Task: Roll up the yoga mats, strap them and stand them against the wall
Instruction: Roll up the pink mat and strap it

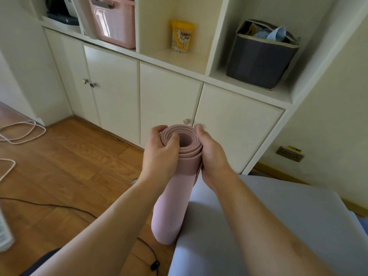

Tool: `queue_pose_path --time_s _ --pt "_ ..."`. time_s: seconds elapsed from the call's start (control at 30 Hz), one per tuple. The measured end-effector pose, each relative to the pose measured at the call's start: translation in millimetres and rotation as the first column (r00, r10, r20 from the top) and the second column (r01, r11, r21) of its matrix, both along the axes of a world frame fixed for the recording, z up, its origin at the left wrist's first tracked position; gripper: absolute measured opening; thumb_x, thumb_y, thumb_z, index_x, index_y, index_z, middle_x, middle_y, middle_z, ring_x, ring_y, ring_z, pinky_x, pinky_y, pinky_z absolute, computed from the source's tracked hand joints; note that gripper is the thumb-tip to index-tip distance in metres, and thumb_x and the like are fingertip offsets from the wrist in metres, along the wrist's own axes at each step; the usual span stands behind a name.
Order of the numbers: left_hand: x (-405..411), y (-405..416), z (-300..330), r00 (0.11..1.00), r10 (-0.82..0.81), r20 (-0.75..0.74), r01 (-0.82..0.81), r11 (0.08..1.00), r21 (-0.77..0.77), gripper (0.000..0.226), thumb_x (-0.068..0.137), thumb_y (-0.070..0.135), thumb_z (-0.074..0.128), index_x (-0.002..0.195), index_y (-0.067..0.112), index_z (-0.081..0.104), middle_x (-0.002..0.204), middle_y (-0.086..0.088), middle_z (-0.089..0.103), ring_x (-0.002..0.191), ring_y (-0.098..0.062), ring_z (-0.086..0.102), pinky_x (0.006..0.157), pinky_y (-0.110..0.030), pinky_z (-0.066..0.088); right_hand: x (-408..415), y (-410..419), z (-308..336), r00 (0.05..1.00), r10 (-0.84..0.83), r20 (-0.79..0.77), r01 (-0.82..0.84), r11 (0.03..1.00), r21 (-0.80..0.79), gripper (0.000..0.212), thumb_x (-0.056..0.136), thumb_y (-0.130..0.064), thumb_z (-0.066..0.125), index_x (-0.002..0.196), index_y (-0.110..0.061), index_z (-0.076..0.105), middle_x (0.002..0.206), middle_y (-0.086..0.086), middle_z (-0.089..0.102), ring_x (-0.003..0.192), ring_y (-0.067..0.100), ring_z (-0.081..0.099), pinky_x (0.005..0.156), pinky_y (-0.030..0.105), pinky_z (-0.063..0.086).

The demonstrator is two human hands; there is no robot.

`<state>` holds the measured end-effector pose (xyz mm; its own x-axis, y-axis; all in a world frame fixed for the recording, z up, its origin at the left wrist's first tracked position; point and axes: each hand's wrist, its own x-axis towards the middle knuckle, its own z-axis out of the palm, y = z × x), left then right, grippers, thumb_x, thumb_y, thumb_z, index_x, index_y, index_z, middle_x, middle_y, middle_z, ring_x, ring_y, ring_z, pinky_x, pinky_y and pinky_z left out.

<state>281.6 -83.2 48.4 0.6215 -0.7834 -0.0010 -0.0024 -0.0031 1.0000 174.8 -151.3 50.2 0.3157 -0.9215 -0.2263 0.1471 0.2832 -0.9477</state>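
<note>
A rolled pink yoga mat (171,204) stands on end on the wooden floor, its spiral top end facing me. My left hand (159,152) grips the top of the roll from the left, thumb hooked over the inner coils. My right hand (211,152) grips the top from the right, fingers wrapped behind the roll. A grey-lilac mat (258,226) lies flat at the lower right, touching the roll's base. No strap is visible on the pink roll.
White cabinet doors (169,100) with metal knobs stand right behind the roll. Shelves above hold a pink bin (115,24), a yellow tub (181,35) and a dark fabric box (260,54). Pale cords (22,132) and a black cable (147,250) lie on the floor. A wall socket (289,153) sits at the right.
</note>
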Motion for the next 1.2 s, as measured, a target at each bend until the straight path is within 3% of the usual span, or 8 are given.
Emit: queue_pose_path --time_s 0.17,0.33,0.7,0.8,0.93,1.03,1.1,1.2 --pt "-2.2 2.7 -2.4 0.984 0.009 -0.179 -0.017 0.999 -0.045 0.019 0.107 0.046 0.051 0.115 0.038 0.065 0.106 0.014 0.074 0.100 -0.003 0.070 0.090 -0.030 0.057 -2.2 -4.3 -4.3 0.997 -0.056 -0.046 0.051 0.992 -0.115 0.036 0.111 -0.024 0.045 0.113 -0.009 0.078 0.110 0.010 0.080 0.109 0.027 0.075 0.097 0.042 0.059" --pt "-2.3 4.0 -1.7 0.941 -0.061 -0.331 0.032 0.995 -0.094 0.026 0.109 0.028 0.052 0.117 0.022 0.076 0.107 0.003 0.080 0.103 -0.013 0.075 0.099 -0.038 0.058 -5.3 -12.8 -2.5 0.987 -0.043 -0.154 0.014 0.982 -0.188 0.038 0.107 -0.021 0.043 0.113 -0.015 0.080 0.111 0.006 0.081 0.109 0.025 0.075 0.105 0.050 0.057" --pt "2.6 -8.4 4.7 0.990 -0.020 -0.140 0.018 1.000 -0.013 0.029 0.104 0.025 0.054 0.127 0.034 0.070 0.112 0.013 0.075 0.107 -0.009 0.071 0.102 -0.040 0.057 -0.8 -12.2 11.2 0.987 -0.099 -0.125 0.095 0.995 -0.035 0.029 0.108 -0.018 0.052 0.108 -0.010 0.080 0.101 0.010 0.082 0.102 0.028 0.078 0.086 0.037 0.061" --pt "3.5 -5.7 3.4 0.998 -0.011 -0.055 0.009 0.999 -0.031 0.031 0.106 0.027 0.049 0.131 0.035 0.066 0.115 0.016 0.072 0.109 -0.005 0.068 0.100 -0.032 0.056 -9.4 -4.1 13.8 0.996 0.038 -0.082 -0.039 0.999 -0.006 0.037 0.112 -0.030 0.050 0.108 -0.009 0.080 0.106 0.008 0.082 0.103 0.021 0.078 0.088 0.033 0.057" --pt "12.5 -6.6 0.4 1.000 -0.009 0.028 0.010 0.999 -0.035 0.034 0.107 0.025 0.047 0.131 0.042 0.063 0.117 0.020 0.069 0.110 -0.001 0.065 0.104 -0.037 0.055 -38.6 -2.6 1.1 0.941 0.339 -0.023 -0.337 0.924 -0.183 0.044 0.103 -0.025 0.062 0.144 -0.009 0.062 0.140 0.007 0.069 0.135 0.021 0.062 0.107 0.032 0.048" --pt "15.5 -6.7 1.4 0.987 -0.047 0.156 0.053 0.998 -0.035 0.048 0.105 0.018 0.041 0.131 0.053 0.060 0.121 0.019 0.067 0.113 -0.003 0.064 0.101 -0.037 0.056 -53.8 -10.8 -2.5 0.877 0.446 -0.180 -0.481 0.811 -0.333 0.060 0.099 -0.016 0.071 0.155 -0.018 0.050 0.151 0.003 0.061 0.144 0.022 0.053 0.118 0.040 0.043" --pt "15.2 -7.1 2.9 0.962 -0.070 0.264 0.085 0.995 -0.046 0.058 0.103 0.010 0.038 0.129 0.055 0.061 0.127 0.019 0.061 0.115 0.002 0.060 0.100 -0.029 0.053 -58.3 -12.5 -0.5 0.834 0.407 -0.373 -0.536 0.758 -0.371 0.080 0.091 0.001 0.079 0.158 -0.027 0.046 0.150 -0.006 0.061 0.141 0.015 0.054 0.117 0.036 0.046" --pt "18.0 -7.5 6.4 0.881 -0.097 0.464 0.126 0.992 -0.032 0.060 0.098 -0.001 0.039 0.123 0.044 0.070 0.134 0.022 0.053 0.112 0.010 0.054 0.097 -0.019 0.048 -56.1 -11.8 -5.7 0.807 0.277 -0.521 -0.507 0.777 -0.373 0.099 0.079 0.014 0.080 0.158 -0.034 0.044 0.142 -0.015 0.065 0.133 0.006 0.059 0.111 0.031 0.051"
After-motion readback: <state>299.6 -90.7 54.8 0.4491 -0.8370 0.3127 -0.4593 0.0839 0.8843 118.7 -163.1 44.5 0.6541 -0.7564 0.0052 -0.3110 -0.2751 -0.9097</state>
